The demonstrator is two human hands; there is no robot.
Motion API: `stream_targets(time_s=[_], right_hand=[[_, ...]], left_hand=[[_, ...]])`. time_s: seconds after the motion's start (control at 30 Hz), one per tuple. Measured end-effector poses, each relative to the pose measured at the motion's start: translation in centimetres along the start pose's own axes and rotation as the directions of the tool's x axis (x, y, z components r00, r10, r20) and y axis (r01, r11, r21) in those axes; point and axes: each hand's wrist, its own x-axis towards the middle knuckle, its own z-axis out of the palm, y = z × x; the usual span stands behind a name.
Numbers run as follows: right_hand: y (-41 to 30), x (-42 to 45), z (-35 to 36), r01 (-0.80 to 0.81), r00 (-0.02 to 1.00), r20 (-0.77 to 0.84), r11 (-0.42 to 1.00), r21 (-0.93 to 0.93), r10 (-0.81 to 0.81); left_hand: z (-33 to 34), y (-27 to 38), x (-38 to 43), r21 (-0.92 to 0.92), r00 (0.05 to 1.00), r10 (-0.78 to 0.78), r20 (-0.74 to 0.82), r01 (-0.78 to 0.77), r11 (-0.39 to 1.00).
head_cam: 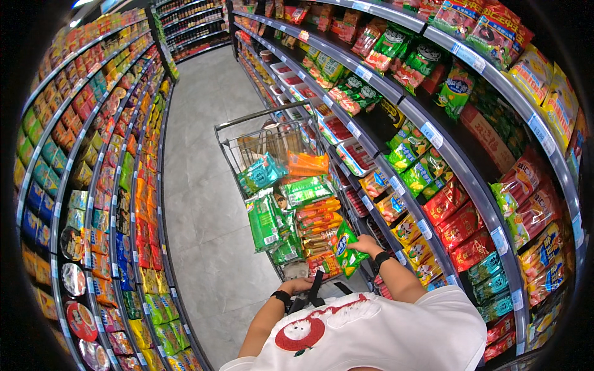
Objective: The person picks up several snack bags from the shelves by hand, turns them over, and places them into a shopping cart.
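Note:
My right hand point(365, 245) grips a green-and-yellow snack packet point(345, 248) above the near right corner of a metal shopping cart point(267, 119). At the cart's near end, my left hand point(299, 285) is closed around the handle area, whose bar is mostly hidden by the hand and dark straps. Inside the cart lie large green packets point(264, 220), a green-and-white packet point(306, 189), a teal packet point(262, 172) and an orange packet point(307, 163). Several orange-wrapped packs point(318, 215) are stacked along its right side, with a red packet point(325, 263) nearest me.
Shelves of packaged sausages point(457, 227) run close along the cart's right side. Across the grey tiled floor point(199, 195), shelves of noodle packets and cups point(100, 185) line the left. Bottle shelves point(195, 23) stand at the aisle's far end.

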Motion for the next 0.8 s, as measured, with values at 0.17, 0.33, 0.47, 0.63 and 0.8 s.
stream_targets(time_s=[0.17, 0.33, 0.47, 0.63, 0.8], right_hand=[[0.3, 0.6, 0.3, 0.0, 1.0, -0.011, 1.0, 0.01, 0.0], [0.1, 0.3, -0.5, -0.047, 0.999, -0.008, 0.999, 0.022, 0.047], [-0.4, 0.5, -0.8, -0.053, 0.998, 0.017, 0.999, -0.011, 0.053], [0.2, 1.3, -0.9, -0.086, 0.996, 0.017, 0.995, 0.054, 0.086], [0.1, 1.6, -0.4, -0.04, 0.999, -0.017, 0.993, 0.113, 0.042]], left_hand=[[-1.4, -3.8, 3.1, -0.046, 0.999, -0.004, 0.045, 0.006, 0.999], [-0.5, 0.5, 1.1, 0.067, 0.997, -0.072, -0.029, 0.074, 0.995], [-0.7, -0.3, 1.7, 0.025, 0.995, -0.099, -0.002, 0.099, 0.995], [-0.7, 1.2, 1.5, 0.147, 0.994, -0.109, -0.022, 0.111, 0.983], [-1.8, -2.0, 3.3, 0.237, 0.999, -0.02, -0.044, 0.029, 0.971]])
